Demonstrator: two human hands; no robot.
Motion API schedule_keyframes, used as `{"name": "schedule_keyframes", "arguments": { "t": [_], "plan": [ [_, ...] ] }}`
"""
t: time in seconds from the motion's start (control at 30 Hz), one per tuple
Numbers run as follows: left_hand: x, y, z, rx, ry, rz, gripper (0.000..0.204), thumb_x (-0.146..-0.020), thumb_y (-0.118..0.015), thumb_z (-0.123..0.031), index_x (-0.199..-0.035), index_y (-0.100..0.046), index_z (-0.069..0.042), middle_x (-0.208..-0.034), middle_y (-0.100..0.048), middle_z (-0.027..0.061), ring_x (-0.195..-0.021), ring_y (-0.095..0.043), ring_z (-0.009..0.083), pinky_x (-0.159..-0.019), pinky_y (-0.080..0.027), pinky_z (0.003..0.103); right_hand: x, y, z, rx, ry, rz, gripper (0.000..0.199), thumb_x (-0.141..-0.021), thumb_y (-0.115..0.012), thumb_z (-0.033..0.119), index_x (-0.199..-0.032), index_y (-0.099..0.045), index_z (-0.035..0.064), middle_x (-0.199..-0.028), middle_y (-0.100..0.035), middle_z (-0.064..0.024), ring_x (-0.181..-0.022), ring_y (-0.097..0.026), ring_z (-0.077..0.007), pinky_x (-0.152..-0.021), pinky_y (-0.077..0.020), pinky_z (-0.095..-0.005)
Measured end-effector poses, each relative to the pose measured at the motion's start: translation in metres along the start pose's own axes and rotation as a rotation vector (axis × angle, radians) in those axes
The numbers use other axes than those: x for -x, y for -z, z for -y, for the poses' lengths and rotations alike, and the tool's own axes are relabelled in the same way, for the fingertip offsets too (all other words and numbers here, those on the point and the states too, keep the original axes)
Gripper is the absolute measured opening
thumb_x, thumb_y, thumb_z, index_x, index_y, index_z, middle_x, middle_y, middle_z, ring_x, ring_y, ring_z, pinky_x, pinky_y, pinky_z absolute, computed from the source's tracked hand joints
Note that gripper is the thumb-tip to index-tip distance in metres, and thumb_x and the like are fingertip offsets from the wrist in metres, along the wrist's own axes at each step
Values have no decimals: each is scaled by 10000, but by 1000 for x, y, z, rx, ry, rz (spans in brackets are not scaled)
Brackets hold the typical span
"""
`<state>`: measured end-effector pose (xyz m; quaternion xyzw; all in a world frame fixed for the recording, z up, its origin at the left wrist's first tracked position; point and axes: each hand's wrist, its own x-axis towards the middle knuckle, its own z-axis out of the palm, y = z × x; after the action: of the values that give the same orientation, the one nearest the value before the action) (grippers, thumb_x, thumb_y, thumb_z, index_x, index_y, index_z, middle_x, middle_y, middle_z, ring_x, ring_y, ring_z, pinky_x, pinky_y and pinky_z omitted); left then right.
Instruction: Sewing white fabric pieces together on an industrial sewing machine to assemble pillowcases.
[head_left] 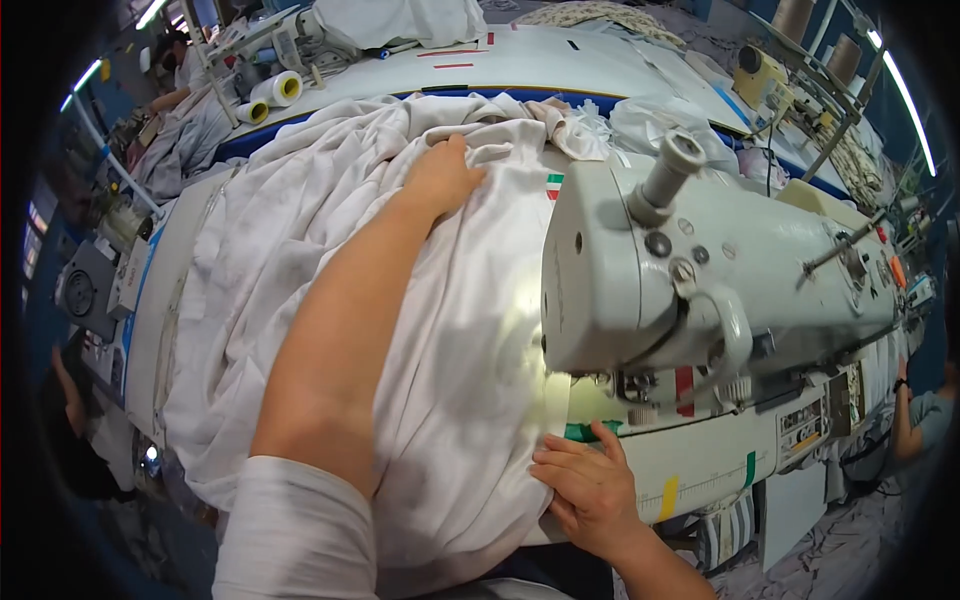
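Note:
A large white cloth (300,250), crumpled in many folds, covers the left and middle of the sewing machine's table. My left arm reaches across it, and my left hand (443,180) is closed on a bunched fold near the far edge, fingertips partly hidden in the cloth. My right hand (590,490) is at the cloth's near right edge, in front of the needle area. Its fingertips rest on that edge, the thumb tucked low beside it, and one finger points up toward a green strip (590,430). The white sewing machine (740,260) stands just right of the cloth, its lamp lighting it.
A ruler-marked machine bed (690,475) with yellow and green tape runs to the right. Beyond the cloth is a long white table (560,60) with thread cones (285,88) and other cloth. A person (185,65) sits far left; another person's arm (905,425) shows at right.

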<state>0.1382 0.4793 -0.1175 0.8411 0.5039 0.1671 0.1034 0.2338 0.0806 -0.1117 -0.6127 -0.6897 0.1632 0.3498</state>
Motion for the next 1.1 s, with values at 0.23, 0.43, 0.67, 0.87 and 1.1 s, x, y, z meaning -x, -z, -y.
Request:
{"name": "schedule_keyframes", "arguments": {
  "t": [0.23,0.43,0.67,0.87,1.1],
  "plan": [
    [248,101,-36,51,-547,-123,413,-734,-730,-50,-1118,-578,-35,-1068,-583,174,-1002,-559,356,-873,-455,422,81,5,33,30,-61,-185,233,-705,-688,-9,-931,-677,47,-999,-697,-125,-989,-667,-308,-995,-398,-493],
    [474,63,-39,440,-263,130,352,-753,-740,-66,-1073,-599,-34,-1047,-612,161,-965,-603,335,-837,-496,402,161,-43,56,-300,-319,29,150,-761,-714,69,-901,-683,29,-946,-708,-128,-921,-675,-289,-952,-443,-431],
    [498,21,-34,619,146,292,337,-777,-745,-117,-1077,-618,-31,-998,-625,146,-943,-604,328,-819,-486,387,188,-62,73,-309,-223,187,123,-790,-699,77,-898,-692,19,-946,-709,-126,-910,-674,-290,-936,-452,-427],
    [554,97,14,624,-9,523,187,-750,-772,-125,-814,-637,-13,-839,-632,119,-787,-615,293,-697,-461,347,214,-68,74,-346,-283,166,92,-773,-696,54,-860,-691,24,-868,-698,-115,-823,-668,-294,-835,-493,-390],
    [581,187,-29,641,-154,11,235,-786,-782,-118,-792,-565,-30,-727,-629,80,-591,-582,227,-579,-456,301,199,-67,91,-379,-224,220,99,-773,-687,52,-865,-694,17,-852,-694,-122,-825,-663,-303,-792,-500,-377]
  ]
}}
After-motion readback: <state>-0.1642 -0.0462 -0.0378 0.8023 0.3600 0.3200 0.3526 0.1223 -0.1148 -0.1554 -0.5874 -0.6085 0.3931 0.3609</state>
